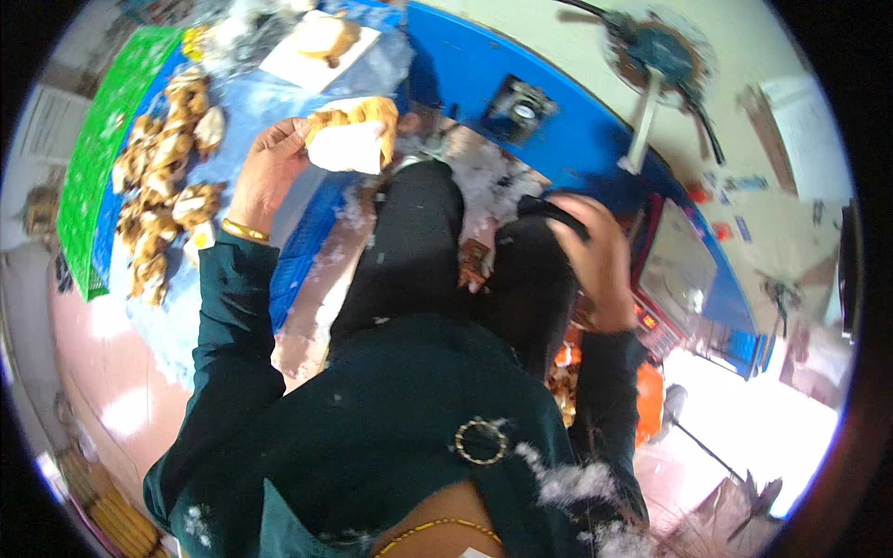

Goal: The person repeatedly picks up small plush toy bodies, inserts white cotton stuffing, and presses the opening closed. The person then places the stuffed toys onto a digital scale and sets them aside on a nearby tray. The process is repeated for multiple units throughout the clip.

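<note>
My left hand (272, 167) pinches a small brown-and-white plush piece (349, 139) by its left edge, above my lap. Motion blurs my right hand (593, 251), which is curled around a black curved object (558, 209) over my right knee; what that object is cannot be made out. To the left, several brown-and-white plush pieces (164, 160) lie heaped on a light blue plastic sheet (244, 118). Another plush piece (324, 38) rests on a white square board (300, 73) beyond my left hand.
A green perforated plastic basket wall (104, 153) borders the heap. White stuffing fluff (481, 174) litters the floor and my clothes. A blue table (453, 49) curves ahead, carrying a dark metal device (520, 110). At right are a scale with a red display (652, 321) and an orange container (649, 404).
</note>
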Motion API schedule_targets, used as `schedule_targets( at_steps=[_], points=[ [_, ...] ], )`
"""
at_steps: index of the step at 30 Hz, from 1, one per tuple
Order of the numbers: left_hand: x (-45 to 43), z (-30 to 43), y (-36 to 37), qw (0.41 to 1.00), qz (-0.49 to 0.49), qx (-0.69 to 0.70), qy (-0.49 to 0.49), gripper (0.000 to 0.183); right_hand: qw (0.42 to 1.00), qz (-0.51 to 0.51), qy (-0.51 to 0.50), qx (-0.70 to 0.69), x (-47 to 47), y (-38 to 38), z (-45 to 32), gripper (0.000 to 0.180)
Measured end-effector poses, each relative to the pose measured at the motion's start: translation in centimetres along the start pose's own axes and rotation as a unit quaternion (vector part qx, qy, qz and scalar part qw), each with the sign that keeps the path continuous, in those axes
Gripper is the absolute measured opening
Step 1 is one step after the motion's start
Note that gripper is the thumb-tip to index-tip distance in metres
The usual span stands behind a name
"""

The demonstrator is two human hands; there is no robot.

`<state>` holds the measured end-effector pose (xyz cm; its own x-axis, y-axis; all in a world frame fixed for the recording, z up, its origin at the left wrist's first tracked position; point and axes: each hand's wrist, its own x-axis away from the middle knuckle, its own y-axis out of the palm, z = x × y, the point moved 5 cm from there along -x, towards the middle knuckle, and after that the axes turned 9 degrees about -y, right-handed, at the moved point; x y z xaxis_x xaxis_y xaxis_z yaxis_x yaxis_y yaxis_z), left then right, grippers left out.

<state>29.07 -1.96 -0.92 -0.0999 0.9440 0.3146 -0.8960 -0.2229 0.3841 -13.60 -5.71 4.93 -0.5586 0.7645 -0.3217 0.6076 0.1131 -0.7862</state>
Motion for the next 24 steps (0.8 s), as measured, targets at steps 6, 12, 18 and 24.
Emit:
schedule_targets(
  at_steps=[6, 12, 18, 24],
  points=[
    [-0.3, -4.4, 12.4, 0.988, -0.111, 0.081, -0.076, 0.018, 0.976, 0.139, -0.157, -0.050, -4.4, 0.7, -6.8, 0.029],
    [0.6, -6.3, 17.9, 0.981, -0.153, 0.095, -0.068, 0.017, 0.972, 0.221, -0.070, -0.025, -1.1, 0.0, -4.7, 0.020],
    [1.9, -7.4, 20.7, 0.979, -0.184, 0.085, -0.009, 0.018, 0.871, 0.121, 0.239, -0.412, 1.3, 4.4, -0.8, 0.027],
    [2.7, -7.7, 22.6, 0.961, -0.275, 0.008, -0.023, 0.030, 0.868, 0.119, 0.179, -0.448, 2.0, 2.6, 0.2, 0.019]
  ],
)
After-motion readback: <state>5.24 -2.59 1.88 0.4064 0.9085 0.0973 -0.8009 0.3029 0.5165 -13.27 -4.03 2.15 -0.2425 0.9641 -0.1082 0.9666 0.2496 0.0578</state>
